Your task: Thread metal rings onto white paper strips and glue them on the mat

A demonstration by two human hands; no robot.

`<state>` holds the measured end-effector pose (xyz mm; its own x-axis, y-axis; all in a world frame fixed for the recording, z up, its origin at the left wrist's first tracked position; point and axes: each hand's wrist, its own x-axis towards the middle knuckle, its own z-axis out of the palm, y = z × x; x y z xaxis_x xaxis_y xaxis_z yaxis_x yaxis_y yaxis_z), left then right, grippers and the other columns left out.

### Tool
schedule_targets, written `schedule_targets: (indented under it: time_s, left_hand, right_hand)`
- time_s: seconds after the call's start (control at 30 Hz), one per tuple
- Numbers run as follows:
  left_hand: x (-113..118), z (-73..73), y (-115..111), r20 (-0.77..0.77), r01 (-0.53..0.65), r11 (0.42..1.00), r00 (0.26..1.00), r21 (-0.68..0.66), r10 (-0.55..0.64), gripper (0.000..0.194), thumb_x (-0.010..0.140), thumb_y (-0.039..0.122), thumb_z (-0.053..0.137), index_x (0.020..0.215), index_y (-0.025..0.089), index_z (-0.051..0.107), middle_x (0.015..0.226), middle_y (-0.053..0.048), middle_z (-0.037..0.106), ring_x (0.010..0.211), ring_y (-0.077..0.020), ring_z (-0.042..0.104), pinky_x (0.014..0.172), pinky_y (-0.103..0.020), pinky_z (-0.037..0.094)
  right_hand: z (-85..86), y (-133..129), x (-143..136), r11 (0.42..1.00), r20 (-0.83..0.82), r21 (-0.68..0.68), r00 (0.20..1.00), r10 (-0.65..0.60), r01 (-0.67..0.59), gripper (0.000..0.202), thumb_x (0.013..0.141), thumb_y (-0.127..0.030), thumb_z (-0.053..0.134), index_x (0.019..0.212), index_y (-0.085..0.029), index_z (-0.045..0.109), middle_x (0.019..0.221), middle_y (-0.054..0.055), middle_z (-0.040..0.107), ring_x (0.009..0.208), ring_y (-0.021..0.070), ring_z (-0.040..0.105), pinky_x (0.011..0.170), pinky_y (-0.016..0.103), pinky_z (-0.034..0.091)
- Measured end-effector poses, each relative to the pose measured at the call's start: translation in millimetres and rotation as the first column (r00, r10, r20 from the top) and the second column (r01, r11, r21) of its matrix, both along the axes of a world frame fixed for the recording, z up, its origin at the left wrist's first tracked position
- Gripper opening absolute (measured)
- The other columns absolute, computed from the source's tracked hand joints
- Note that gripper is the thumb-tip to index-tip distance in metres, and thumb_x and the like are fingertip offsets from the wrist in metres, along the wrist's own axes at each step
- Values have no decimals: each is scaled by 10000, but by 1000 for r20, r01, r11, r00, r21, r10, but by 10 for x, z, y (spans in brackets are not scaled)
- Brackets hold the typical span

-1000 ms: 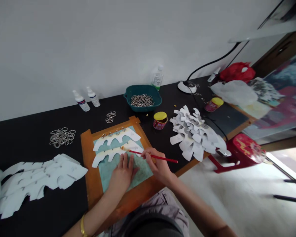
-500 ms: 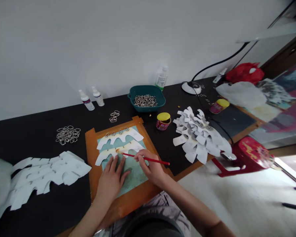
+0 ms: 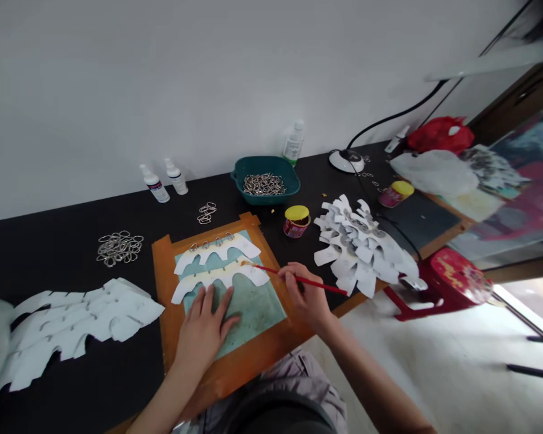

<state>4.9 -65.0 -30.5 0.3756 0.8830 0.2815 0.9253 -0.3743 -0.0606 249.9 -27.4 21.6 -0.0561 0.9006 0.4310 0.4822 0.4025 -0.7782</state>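
My right hand (image 3: 308,294) grips a red-handled paintbrush (image 3: 305,281), its bristles touching the right part of a white scalloped cutout piece (image 3: 228,276). A yellowish smear runs along that piece's upper edge. My left hand (image 3: 206,322) lies with fingers spread, its fingertips at the piece's lower edge. Just behind it is a second white cutout piece (image 3: 217,252), with several metal rings (image 3: 218,242) along its top edge. Both pieces rest on a pale green sheet (image 3: 257,307) on an orange-brown taped board (image 3: 165,325).
A tub with a yellow lid (image 3: 297,222) stands right of the board. Behind are a green basin of metal rings (image 3: 294,181) and a clear bottle (image 3: 293,144). Ring piles (image 3: 120,248) and white cutouts (image 3: 85,313) lie left; finished-looking cutouts (image 3: 366,247) are heaped right, near a red stool (image 3: 461,277).
My right hand has moved the paintbrush rightward along the front cutout piece, from its middle toward its right end. My left hand stays in place. The view has shifted slightly.
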Motion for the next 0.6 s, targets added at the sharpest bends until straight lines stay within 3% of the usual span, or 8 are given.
schedule_targets:
  time_s: [0.1,0.2,0.4,0.6]
  left_hand:
    - [2,7,-2,7,6,1000,1000,-19,-6,600,874,560,510,1374,229,543,1338,-224,546,1251,-409,502,932,-501,498]
    - [8,6,-3,24,3,1000,1000,-21,-3,599,882,555,500,1380,225,536,1343,-233,538,1255,-412,494,919,-502,500]
    - [9,-15,2,26,1,1000,1000,-23,0,593,898,552,470,1391,227,521,1337,-230,546,1267,-413,482,904,-505,503]
    - [7,-5,2,14,13,1000,1000,-19,-13,607,892,556,477,1392,215,520,1336,-242,538,1264,-421,480,902,-506,504]
  right_hand:
    - [21,-8,-73,996,42,76,998,52,-55,164,933,-161,461,892,-221,608,831,55,674,852,207,621,872,387,491]
    - [15,-16,-124,990,27,59,991,130,-132,169,940,-173,455,906,-226,612,839,56,675,846,203,625,819,362,506]
    - [-41,20,-22,999,33,35,999,17,-18,168,945,-179,457,891,-215,612,846,54,672,850,203,630,848,368,502]
    - [-50,16,-30,998,46,53,999,19,-22,168,938,-163,461,883,-223,609,857,51,682,861,203,631,869,383,505]
